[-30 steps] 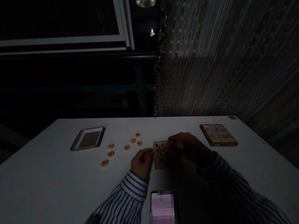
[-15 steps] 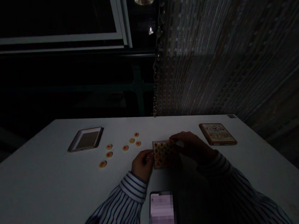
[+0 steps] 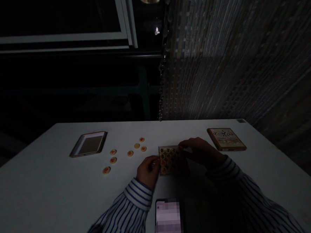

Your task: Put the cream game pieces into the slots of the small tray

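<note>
A small box (image 3: 160, 175) filled with rows of round Chinese chess pieces (image 3: 169, 157) lies in front of me, its right part in deep shadow. My left hand (image 3: 148, 171) is closed at the left edge of the box, thumb and fingers pinching its side. Over the far right corner, my right hand (image 3: 199, 151) has its fingertips pressed together. Whether a piece is between them is too dark to make out. Left of the box, several loose pieces with red characters lie scattered, among them one piece (image 3: 106, 170) nearest me and a blank-looking piece (image 3: 137, 145).
An open, shallow box lid (image 3: 75, 153) lies at the far left of the white table (image 3: 44, 193). At the right rests a flat box (image 3: 226, 139) with a printed picture. A phone (image 3: 167, 217) lies at the near edge. A bead curtain (image 3: 208, 74) hangs behind.
My right hand has shifted very slightly right at the box's far corner. My left hand stays on the box's left edge, and the loose pieces lie as before.
</note>
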The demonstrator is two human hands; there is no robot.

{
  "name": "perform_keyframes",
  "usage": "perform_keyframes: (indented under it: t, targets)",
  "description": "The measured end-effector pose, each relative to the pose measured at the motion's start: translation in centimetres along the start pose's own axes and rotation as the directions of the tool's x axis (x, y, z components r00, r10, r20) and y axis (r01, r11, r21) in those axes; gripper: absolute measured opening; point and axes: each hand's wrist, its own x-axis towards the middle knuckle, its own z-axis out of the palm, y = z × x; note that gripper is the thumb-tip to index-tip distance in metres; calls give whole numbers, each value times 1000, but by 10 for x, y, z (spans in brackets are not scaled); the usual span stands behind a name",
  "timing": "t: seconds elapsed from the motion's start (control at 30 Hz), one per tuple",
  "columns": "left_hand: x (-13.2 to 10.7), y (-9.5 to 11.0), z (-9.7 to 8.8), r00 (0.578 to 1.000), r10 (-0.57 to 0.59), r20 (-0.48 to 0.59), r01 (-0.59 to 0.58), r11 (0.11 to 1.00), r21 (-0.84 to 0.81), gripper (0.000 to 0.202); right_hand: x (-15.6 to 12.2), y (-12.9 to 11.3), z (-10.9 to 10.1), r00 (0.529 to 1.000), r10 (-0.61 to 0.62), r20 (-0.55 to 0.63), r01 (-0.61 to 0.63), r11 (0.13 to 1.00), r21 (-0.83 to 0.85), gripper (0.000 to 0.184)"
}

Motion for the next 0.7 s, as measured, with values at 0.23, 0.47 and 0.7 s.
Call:
perform_keyframes:
  t: [0.23, 0.47, 0.7]
  targets:
    - [1, -6, 1, 999, 46, 5, -46, 998, 32, 19, -1, 2, 0, 998, 38, 45, -37, 999, -21, 22]
    - [1, -10, 2, 997, 74, 7, -75, 996, 48, 19, -1, 5, 4, 995, 51, 90, -51, 999, -3, 23]
    - [1, -10, 1, 996, 83, 24, -84, 995, 51, 20, -2, 11, 13, 993, 33, 115, -29, 999, -33, 22]
